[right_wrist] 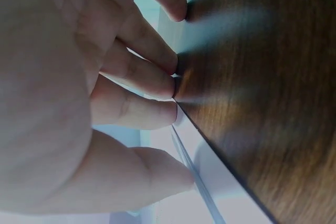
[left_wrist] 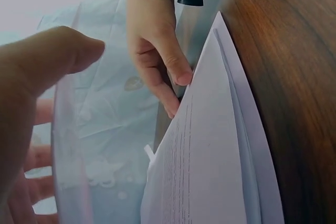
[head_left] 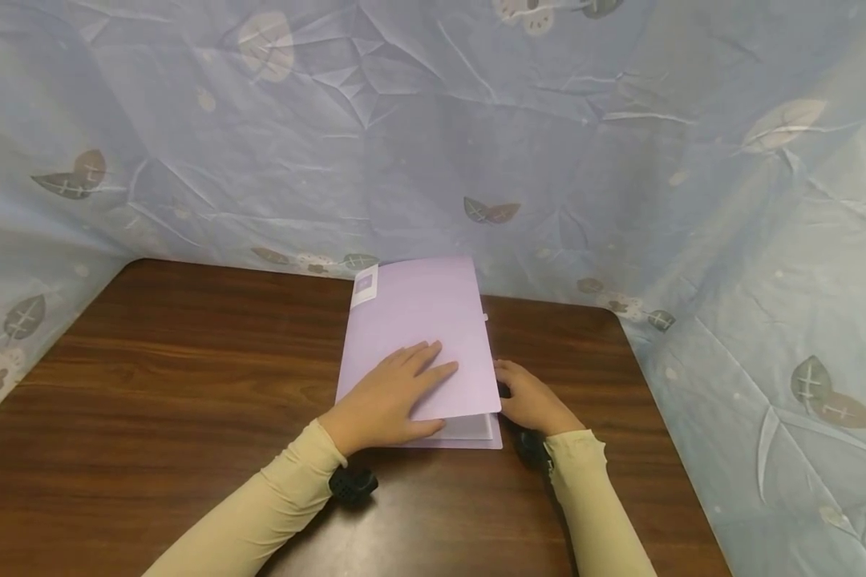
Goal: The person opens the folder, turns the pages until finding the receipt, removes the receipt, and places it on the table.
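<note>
A light purple folder (head_left: 418, 320) with a white label (head_left: 364, 286) lies on the table, its top cover slightly raised at the near end. My left hand (head_left: 390, 397) rests on that cover with its fingers spread. Beneath the cover, the left wrist view shows white printed sheets (left_wrist: 205, 145). At the folder's right edge is my right hand (head_left: 534, 397). In the right wrist view its thumb touches the edge of the sheets (right_wrist: 181, 203), while its fairly straight fingers touch down along the folder's edge and the table.
The brown wooden table (head_left: 188, 377) extends on both sides of the folder. Pale blue cloth (head_left: 418, 144) with leaf prints hangs behind and at the sides. Each wrist carries a black device (head_left: 354, 485). A small white tab (head_left: 486, 317) sticks out at the folder's right side.
</note>
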Demonstrator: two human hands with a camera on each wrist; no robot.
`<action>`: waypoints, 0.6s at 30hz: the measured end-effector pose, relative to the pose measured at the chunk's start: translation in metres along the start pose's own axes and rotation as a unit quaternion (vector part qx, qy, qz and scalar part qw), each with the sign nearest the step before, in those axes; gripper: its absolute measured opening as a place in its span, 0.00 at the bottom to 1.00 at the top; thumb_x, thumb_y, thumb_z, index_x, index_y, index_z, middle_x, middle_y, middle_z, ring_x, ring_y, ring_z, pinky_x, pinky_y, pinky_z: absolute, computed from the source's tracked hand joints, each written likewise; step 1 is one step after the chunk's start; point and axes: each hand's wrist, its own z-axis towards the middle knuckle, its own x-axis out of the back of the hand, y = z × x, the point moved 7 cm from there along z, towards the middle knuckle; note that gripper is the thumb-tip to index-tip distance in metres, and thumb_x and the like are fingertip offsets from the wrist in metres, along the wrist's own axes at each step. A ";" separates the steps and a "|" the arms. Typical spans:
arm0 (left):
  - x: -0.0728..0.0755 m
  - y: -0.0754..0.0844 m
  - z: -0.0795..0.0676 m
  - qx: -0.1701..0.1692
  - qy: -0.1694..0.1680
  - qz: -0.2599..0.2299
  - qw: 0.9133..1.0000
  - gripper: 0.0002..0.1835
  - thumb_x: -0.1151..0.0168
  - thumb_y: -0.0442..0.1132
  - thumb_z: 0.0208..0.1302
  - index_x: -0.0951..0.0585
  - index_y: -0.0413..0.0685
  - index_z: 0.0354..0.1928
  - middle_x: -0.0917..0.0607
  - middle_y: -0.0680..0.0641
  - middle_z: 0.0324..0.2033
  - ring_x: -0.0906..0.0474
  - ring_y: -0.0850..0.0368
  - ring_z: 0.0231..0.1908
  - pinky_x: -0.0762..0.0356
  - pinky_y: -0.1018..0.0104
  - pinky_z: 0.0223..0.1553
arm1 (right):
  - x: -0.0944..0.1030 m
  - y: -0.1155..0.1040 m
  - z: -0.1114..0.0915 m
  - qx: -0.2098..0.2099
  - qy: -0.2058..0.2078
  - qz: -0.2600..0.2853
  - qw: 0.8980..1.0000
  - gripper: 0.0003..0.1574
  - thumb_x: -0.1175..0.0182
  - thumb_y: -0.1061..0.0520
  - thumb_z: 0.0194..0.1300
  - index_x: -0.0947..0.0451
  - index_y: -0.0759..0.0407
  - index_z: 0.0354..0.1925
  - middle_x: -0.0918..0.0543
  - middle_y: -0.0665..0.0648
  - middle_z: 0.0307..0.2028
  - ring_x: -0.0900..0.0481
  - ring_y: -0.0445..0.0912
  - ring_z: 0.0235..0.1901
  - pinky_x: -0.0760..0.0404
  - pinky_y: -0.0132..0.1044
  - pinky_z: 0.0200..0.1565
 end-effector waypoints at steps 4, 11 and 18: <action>0.007 0.002 0.000 -0.012 0.029 0.001 1.000 0.41 0.33 0.59 0.64 0.29 0.51 0.75 0.32 0.38 0.74 0.35 0.42 0.74 0.39 0.50 0.75 | -0.002 0.001 0.000 -0.001 -0.005 0.000 1.000 0.31 0.31 0.55 0.66 0.21 0.62 0.65 0.28 0.68 0.71 0.33 0.63 0.72 0.35 0.60 0.72; 0.016 0.003 -0.003 -0.034 0.059 0.003 0.998 0.38 0.31 0.55 0.62 0.25 0.48 0.72 0.26 0.43 0.72 0.30 0.48 0.71 0.34 0.56 0.72 | -0.005 0.002 -0.001 -0.020 -0.018 0.004 1.000 0.33 0.32 0.55 0.67 0.24 0.63 0.67 0.31 0.65 0.74 0.38 0.63 0.75 0.37 0.61 0.73; 0.036 0.003 -0.008 -0.054 0.092 0.006 0.994 0.38 0.28 0.51 0.58 0.24 0.48 0.71 0.24 0.42 0.70 0.27 0.47 0.69 0.31 0.55 0.70 | -0.003 -0.001 -0.003 -0.033 -0.025 0.011 0.999 0.33 0.34 0.54 0.71 0.25 0.66 0.68 0.32 0.67 0.74 0.36 0.63 0.74 0.37 0.60 0.72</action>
